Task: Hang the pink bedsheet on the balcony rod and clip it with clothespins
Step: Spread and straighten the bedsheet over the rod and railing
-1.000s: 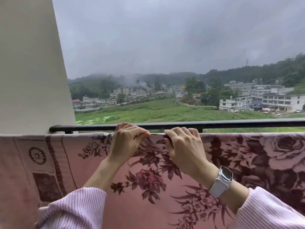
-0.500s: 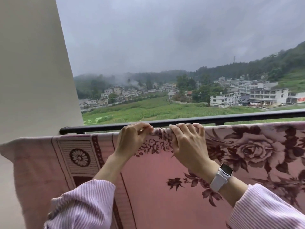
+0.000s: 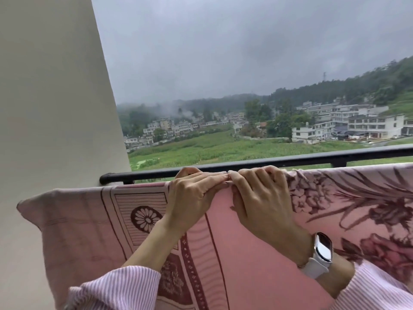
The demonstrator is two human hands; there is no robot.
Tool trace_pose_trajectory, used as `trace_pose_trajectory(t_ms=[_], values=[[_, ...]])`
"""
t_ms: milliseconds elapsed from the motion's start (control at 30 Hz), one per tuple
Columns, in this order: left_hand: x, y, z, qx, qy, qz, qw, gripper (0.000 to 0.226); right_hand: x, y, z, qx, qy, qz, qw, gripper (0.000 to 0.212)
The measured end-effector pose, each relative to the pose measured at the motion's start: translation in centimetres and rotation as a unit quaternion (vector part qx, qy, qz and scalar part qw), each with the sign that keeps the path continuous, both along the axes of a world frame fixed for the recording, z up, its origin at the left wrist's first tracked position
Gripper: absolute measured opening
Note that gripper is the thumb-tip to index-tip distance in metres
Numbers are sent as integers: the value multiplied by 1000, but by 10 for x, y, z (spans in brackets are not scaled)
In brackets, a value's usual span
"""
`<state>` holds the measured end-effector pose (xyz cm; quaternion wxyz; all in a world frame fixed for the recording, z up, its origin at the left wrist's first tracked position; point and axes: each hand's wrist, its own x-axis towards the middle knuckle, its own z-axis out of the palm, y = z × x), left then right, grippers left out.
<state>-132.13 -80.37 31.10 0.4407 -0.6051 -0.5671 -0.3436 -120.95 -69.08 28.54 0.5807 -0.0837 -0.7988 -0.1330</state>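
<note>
Pink bedsheet (image 3: 257,253) with dark floral print hangs stretched just in front of the black balcony rod (image 3: 279,161). The left hand (image 3: 192,193) and right hand (image 3: 261,198), fingertips touching, each curl over and grip its top edge. A white watch (image 3: 319,253) sits on the right wrist.

The single head-worn camera looks forward and slightly down from close behind the person's two raised forearms, facing outward over the sheet-draped black balcony rail (image 3: 268,161) toward distant fields and buildings, with a pale wall (image 3: 51,108) filling its left side.
</note>
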Motion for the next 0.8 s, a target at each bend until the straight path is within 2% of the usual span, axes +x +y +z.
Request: trace_pose_trajectory(t_ms=[100,300,567,700,800], values=[[-14,-10,3,-11,1,-1,1000,19,-8,-3,0,4,21,-4,1000,24],[-71,-82,-7,-1,3,98,995,35,-28,-26,0,-13,27,-3,1000,21],[-78,-88,-8,59,-39,25,997,17,-46,-67,2,-91,-27,-45,994,26],[-93,-109,0,21,-28,28,999,19,-56,-95,3,-109,-61,-70,990,36],[-120,-142,0,-20,-72,60,995,28,-76,-121,1,-109,-90,-63,988,34]])
